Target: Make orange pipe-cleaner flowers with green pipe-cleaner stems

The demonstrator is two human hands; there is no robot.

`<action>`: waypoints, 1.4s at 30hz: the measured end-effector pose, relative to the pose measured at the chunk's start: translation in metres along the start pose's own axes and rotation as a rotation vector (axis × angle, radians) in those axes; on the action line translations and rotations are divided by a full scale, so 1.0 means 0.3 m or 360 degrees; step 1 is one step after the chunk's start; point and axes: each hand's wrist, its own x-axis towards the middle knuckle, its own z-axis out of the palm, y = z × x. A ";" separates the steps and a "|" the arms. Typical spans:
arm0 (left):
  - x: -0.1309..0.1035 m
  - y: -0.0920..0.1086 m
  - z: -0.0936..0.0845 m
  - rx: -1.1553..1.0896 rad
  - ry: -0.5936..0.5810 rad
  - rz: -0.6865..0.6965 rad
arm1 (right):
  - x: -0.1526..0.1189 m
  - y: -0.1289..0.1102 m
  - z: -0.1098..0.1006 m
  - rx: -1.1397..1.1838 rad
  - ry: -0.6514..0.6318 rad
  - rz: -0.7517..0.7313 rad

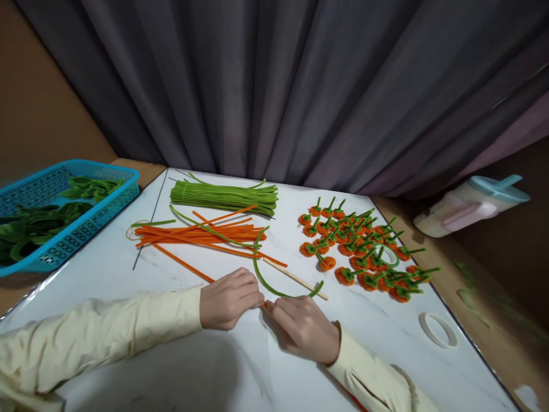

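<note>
My left hand point(231, 298) and my right hand point(303, 329) meet low over the white tabletop, fingers pinched together. A small bit of orange pipe cleaner point(265, 304) shows between their fingertips; most of it is hidden. Another orange strip peeks out beneath my right sleeve. Just beyond my hands, a curved green pipe cleaner point(258, 271) lies close to a thin wooden stick point(295, 278). Behind my left hand is a loose pile of orange pipe cleaners point(206, 236), one of them reaching down toward that hand. A thick bundle of green pipe cleaners point(223, 195) lies farther back.
Many small orange pumpkin-like pieces with green stems point(351, 243) cover the right side, with a green tape roll point(387, 256) among them. A white ring point(438, 330) lies nearer. A blue basket point(92, 229) with green pieces stands left, a lidded tumbler point(467, 209) right. Curtains point(257, 86) hang behind.
</note>
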 end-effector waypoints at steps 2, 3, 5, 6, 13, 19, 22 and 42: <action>-0.001 -0.002 -0.001 -0.0014 0.0003 0.0015 | 0.001 -0.001 -0.003 0.0054 -0.0024 0.0057; -0.001 -0.002 -0.002 -0.0017 0.0004 0.0018 | 0.001 -0.002 -0.004 0.0080 -0.0036 0.0072; 0.001 -0.001 -0.004 -0.0004 0.0011 0.0012 | 0.003 -0.003 -0.006 0.0140 -0.0055 0.0093; 0.001 0.000 -0.006 0.0011 0.0021 0.0006 | 0.003 -0.004 -0.006 0.0174 -0.0059 0.0107; -0.003 0.004 -0.010 0.0168 0.0158 -0.0008 | 0.007 -0.008 -0.003 0.0713 -0.0006 0.0558; -0.003 -0.005 -0.010 0.0316 0.0282 0.0128 | 0.024 -0.003 -0.017 0.1060 0.0054 0.0803; 0.000 -0.005 -0.011 0.0350 0.0293 0.0124 | 0.029 -0.002 -0.021 0.1105 0.0029 0.0872; 0.003 -0.002 -0.004 0.0313 0.0199 0.0188 | 0.023 -0.004 -0.017 0.1111 -0.0136 0.0749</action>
